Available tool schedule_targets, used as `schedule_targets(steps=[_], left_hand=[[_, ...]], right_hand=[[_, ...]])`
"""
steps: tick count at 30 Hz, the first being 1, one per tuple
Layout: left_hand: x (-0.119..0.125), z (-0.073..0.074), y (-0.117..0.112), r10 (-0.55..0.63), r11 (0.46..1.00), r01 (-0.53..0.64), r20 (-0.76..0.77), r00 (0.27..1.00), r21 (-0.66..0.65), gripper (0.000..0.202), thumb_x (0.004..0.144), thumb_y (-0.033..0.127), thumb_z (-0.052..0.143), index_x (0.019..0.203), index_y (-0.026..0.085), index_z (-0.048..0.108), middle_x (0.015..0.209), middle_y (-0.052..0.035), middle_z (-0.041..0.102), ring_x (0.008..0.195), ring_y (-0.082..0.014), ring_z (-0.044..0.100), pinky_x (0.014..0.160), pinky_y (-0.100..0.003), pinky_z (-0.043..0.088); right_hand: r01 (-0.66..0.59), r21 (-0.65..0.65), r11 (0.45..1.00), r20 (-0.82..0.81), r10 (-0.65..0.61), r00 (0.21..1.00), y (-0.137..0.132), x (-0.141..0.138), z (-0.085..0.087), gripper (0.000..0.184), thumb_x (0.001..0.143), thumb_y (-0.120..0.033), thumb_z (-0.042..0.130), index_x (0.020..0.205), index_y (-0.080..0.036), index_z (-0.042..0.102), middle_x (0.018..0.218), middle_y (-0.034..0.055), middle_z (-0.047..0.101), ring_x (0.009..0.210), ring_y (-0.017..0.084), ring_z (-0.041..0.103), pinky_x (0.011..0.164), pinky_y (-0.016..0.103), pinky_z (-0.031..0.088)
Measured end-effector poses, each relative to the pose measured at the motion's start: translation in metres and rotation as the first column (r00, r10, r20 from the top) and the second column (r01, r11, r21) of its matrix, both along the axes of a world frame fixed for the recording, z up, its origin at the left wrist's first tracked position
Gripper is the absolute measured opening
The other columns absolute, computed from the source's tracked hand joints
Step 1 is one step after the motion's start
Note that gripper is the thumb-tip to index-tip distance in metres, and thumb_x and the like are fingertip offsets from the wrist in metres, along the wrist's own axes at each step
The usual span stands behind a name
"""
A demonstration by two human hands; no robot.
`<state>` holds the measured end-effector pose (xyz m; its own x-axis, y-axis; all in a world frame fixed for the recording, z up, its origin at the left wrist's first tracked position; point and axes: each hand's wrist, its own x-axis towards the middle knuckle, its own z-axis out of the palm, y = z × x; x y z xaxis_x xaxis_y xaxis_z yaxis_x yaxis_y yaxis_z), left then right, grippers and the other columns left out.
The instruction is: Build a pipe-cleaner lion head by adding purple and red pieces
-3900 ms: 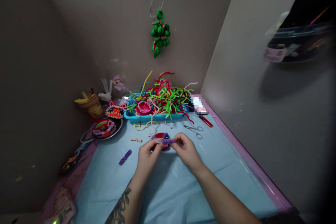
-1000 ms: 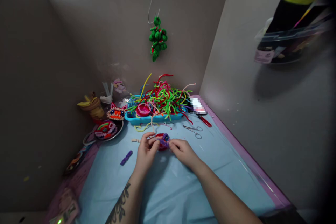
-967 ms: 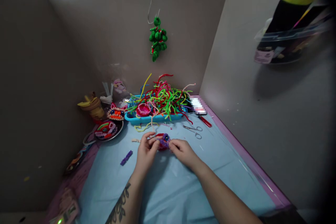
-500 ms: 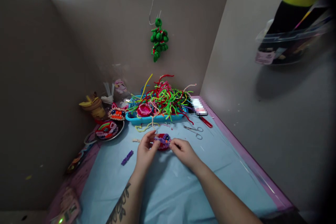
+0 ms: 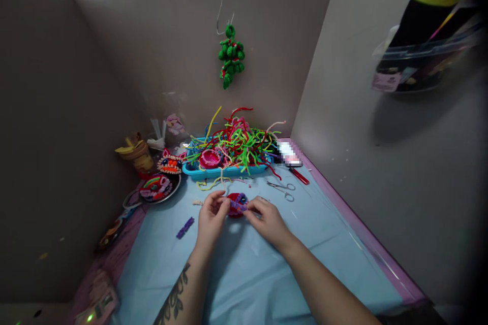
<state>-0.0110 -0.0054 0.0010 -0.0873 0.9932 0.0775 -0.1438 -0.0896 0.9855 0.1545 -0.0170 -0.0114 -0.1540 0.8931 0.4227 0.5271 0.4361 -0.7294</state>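
Between my hands, just above the blue table cover, is a small red fuzzy pipe-cleaner piece [image 5: 233,212] with purple trim and a dark eye-like bead. A short purple pipe-cleaner strip [image 5: 237,205] stretches across its front. My left hand [image 5: 212,214] pinches the strip's left end between thumb and fingers. At the right end, my right hand [image 5: 263,215] is closed in a pinch. Whether either hand also grips the red piece is hidden by the fingers. A loose crimped purple strip [image 5: 185,228] lies left of my left hand.
Behind my hands stands a blue tray [image 5: 213,173] heaped with coloured pipe cleaners. Small scissors [image 5: 282,190], a red-handled tool [image 5: 299,176] and a phone [image 5: 288,154] lie to the right. At left, a round dish [image 5: 173,193] holds fuzzy figures. Grey partitions [image 5: 160,51] enclose the table.
The purple strip has come down slightly across the front of the red piece, uncovering more red above it. My right hand has shifted slightly, its fingers now over the strip's end.
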Motion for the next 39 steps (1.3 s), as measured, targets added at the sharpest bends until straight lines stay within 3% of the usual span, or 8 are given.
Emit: schedule_targets(steps=[9,21,24,29,34,39], left_hand=[[0.002,0.0,0.001,0.021,0.996,-0.014,0.087,0.996,-0.085,0.04,0.067,0.033,0.071,0.098,0.015,0.054,0.081,-0.0043,0.068,0.077,-0.0158,0.065,0.073,-0.027,0.048],[0.004,-0.006,-0.002,0.022,1.0,-0.022,0.058,0.998,0.013,0.032,0.074,0.023,0.063,0.096,0.021,0.041,0.078,0.0002,0.066,0.072,-0.0126,0.062,0.07,-0.025,0.046],[0.006,-0.004,-0.003,0.038,0.998,-0.04,0.05,0.998,0.049,0.033,0.077,0.022,0.06,0.102,0.021,0.04,0.08,-0.0002,0.066,0.074,-0.0123,0.062,0.071,-0.025,0.046],[0.003,-0.003,-0.002,0.048,0.995,-0.053,0.055,0.997,0.084,0.034,0.078,0.025,0.061,0.105,0.02,0.04,0.082,-0.0008,0.065,0.076,-0.0129,0.062,0.073,-0.026,0.046],[0.001,-0.008,0.001,0.016,0.997,-0.023,0.095,0.995,0.07,0.039,0.077,0.027,0.063,0.108,0.021,0.04,0.087,-0.0026,0.065,0.078,-0.0138,0.062,0.072,-0.027,0.046],[0.001,-0.007,0.001,0.033,0.999,-0.039,0.15,0.988,0.038,0.043,0.073,0.03,0.068,0.107,0.021,0.043,0.085,-0.0023,0.067,0.078,-0.0136,0.063,0.072,-0.026,0.047]], right_hand=[[0.057,0.076,0.995,0.095,-0.064,0.993,-0.001,-0.001,-0.006,0.006,0.081,-0.015,0.057,0.08,-0.02,0.059,0.079,0.0036,0.06,0.079,0.02,0.055,0.072,0.03,0.042],[0.059,0.056,0.997,0.132,-0.065,0.989,-0.002,-0.008,-0.011,0.014,0.074,-0.007,0.055,0.077,-0.021,0.054,0.079,0.0032,0.059,0.08,0.021,0.054,0.072,0.03,0.041],[0.044,0.005,0.999,0.102,-0.045,0.994,-0.003,-0.009,-0.01,0.01,0.076,-0.012,0.058,0.081,-0.02,0.055,0.08,0.0028,0.059,0.08,0.02,0.055,0.071,0.03,0.042],[-0.054,-0.104,0.993,-0.036,0.05,0.998,-0.002,-0.01,-0.007,0.023,0.077,-0.014,0.059,0.099,-0.021,0.058,0.091,0.0034,0.062,0.081,0.018,0.057,0.07,0.027,0.044],[-0.074,-0.106,0.992,-0.058,0.068,0.996,-0.001,-0.011,-0.009,0.013,0.082,-0.012,0.051,0.083,-0.019,0.061,0.08,0.0021,0.063,0.078,0.017,0.058,0.07,0.026,0.043],[-0.068,-0.096,0.993,-0.118,0.057,0.991,-0.001,-0.012,-0.009,0.01,0.08,-0.015,0.055,0.085,-0.019,0.062,0.08,0.0018,0.063,0.075,0.016,0.058,0.068,0.024,0.043]])
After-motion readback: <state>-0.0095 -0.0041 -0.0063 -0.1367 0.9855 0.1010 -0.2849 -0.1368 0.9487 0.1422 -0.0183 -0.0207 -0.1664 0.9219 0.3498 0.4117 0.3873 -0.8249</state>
